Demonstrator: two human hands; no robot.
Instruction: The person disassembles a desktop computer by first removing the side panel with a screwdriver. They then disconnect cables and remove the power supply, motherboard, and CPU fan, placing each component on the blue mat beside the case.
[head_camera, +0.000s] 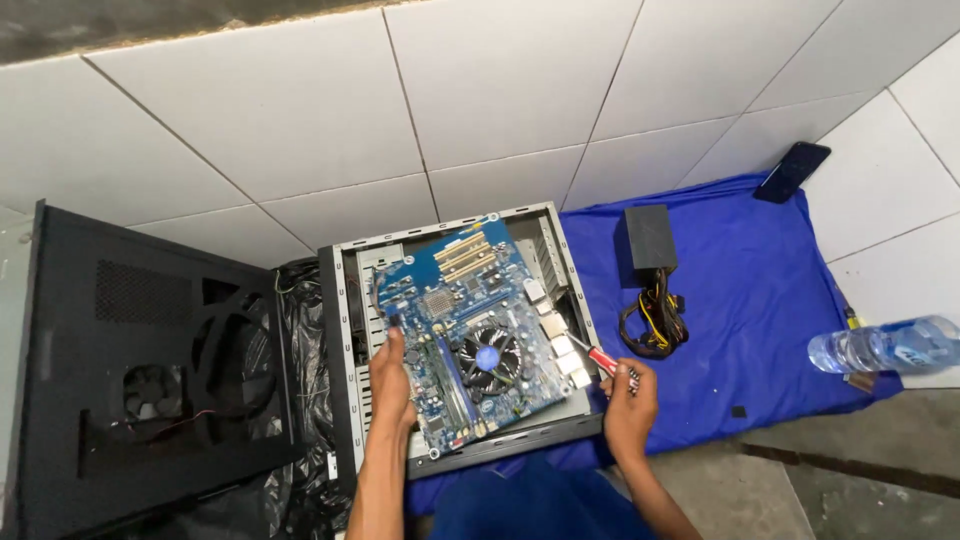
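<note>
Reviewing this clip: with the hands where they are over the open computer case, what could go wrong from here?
1. The right hand holds a red-handled screwdriver whose tip points at the blue circuit board; a slip might scratch it.
2. The left hand rests bare on the board, so pressure or static might harm parts.
3. A water bottle lies on its side at the edge of the blue cloth, near the power supply; a leak could wet it.
</note>
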